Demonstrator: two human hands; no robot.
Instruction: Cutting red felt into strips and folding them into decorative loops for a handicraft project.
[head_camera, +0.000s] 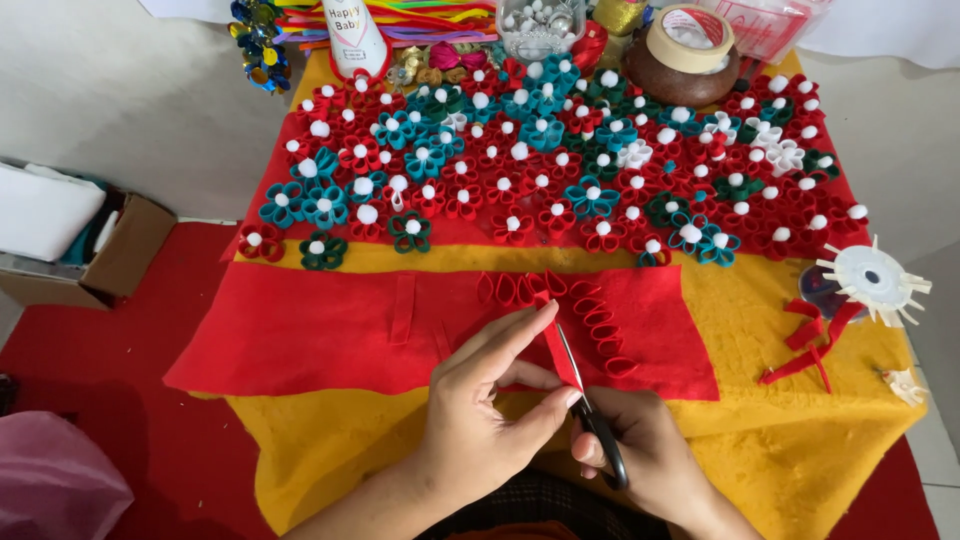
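Up close, the left hand (480, 400) pinches a thin red felt strip (562, 358), soft and floppy, best held near the cut. Beside it, the right hand (640, 450) grips black scissors (590, 410), fingers closed on the handles.

Bare forearms, dark checked garment (545, 505)

A single head-worn camera looks steeply down from above the near edge of the yellow felt-covered table (760, 330); it faces forward across that table toward the far white wall (120, 90); close range, the table filling most of the view.
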